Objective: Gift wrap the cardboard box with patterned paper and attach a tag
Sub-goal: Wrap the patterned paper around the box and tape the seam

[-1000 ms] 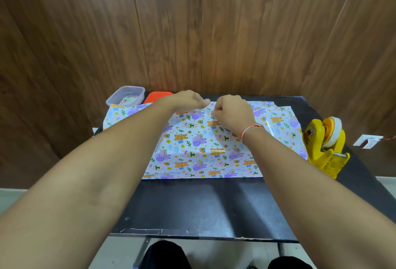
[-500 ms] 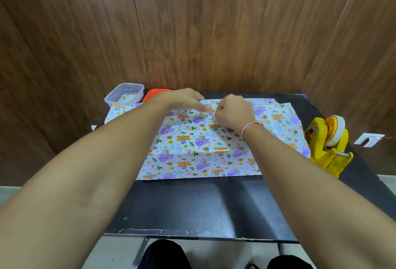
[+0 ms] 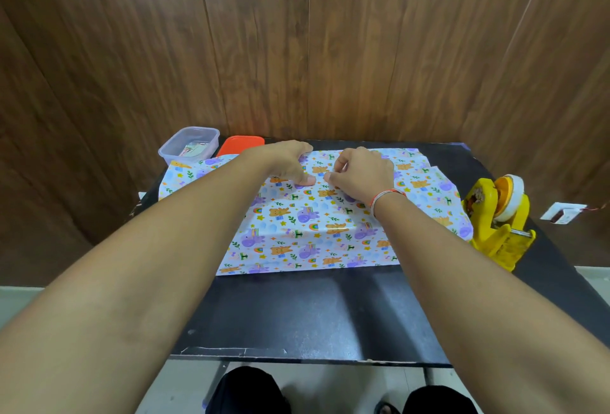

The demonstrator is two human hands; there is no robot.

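Note:
The patterned paper [image 3: 307,232], white with bears and rainbows, lies spread on the black table [image 3: 313,314] and rises over a shape beneath it; the cardboard box itself is hidden. My left hand [image 3: 287,162] lies flat on the far middle of the paper, its thumb pressing down on it. Just to the right, my right hand [image 3: 361,174] has curled fingers, and its thumb and forefinger pinch the paper close to the left thumb. No tag is visible.
A yellow tape dispenser [image 3: 498,215] stands at the table's right edge. At the back left corner are a clear plastic tub [image 3: 189,146] holding small items and an orange lid [image 3: 241,144]. A wooden wall rises directly behind the table.
Both hands stay at the far middle of the paper. My left thumb has come down onto the paper beside the right fingertips.

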